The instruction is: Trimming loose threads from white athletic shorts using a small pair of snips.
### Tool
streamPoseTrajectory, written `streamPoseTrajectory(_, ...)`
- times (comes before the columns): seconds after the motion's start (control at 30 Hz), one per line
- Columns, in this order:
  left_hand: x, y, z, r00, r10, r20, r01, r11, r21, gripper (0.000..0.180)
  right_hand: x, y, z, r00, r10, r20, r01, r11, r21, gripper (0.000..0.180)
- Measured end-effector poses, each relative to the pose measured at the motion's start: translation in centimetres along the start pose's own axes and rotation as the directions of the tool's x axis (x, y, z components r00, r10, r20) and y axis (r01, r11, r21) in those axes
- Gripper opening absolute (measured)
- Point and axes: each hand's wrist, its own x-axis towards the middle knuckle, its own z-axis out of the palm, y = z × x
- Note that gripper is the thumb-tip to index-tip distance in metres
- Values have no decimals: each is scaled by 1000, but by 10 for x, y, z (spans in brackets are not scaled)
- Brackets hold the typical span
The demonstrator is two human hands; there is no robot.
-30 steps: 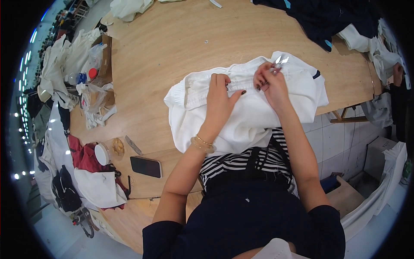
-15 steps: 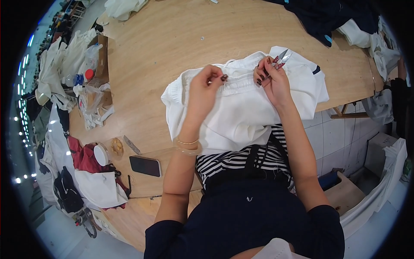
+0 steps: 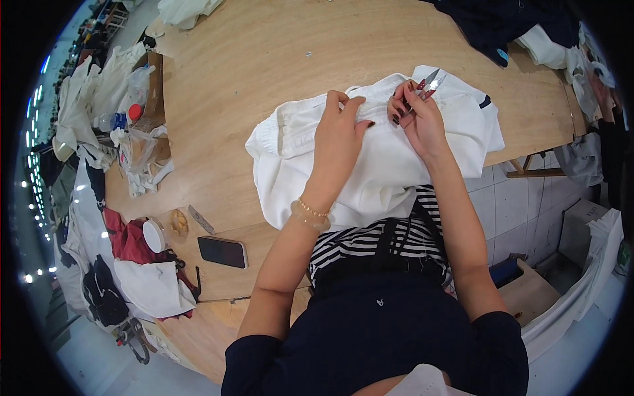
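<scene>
Centre frame: white elastic-waisted fabric garment [image 3: 389, 157] lies on pale wooden table [image 3: 244, 59]. Right hand [image 3: 424, 120] grips red-handled metal snips [image 3: 432, 86] in fingers. Left hand [image 3: 338, 140] over waistband [image 3: 298, 143], fingers loosely parted; cloth contact unclear.

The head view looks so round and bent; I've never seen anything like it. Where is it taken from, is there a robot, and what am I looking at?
There's no robot here, just a person's two bare hands. A wide fisheye camera on their head looks down, so straight edges curve near the rim. Picture left is the person's left.

A white garment with a gathered waistband lies on a wooden table. The left hand is over it, thumb and forefinger apart. The right hand holds small red-handled snips, blades pointing up and away.

To the left are a phone and a white-lidded tub; dark clothing lies at the far right.
</scene>
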Motion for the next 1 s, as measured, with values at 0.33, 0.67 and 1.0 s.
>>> streamPoseTrajectory(0.33,9,-30,-3,922,-385,35,322,716,-620,15,2,4,-12,999,-4,43,1,997,74,12)
streamPoseTrajectory(0.67,9,-10,-26,999,11,-46,-17,991,-130,6,2,1,-12,994,12,112,-18,999,48,14)
streamPoseTrajectory(1.0,-8,-32,-81,974,-111,198,108,994,27,11,2,2,-8,995,16,95,-21,999,47,16)
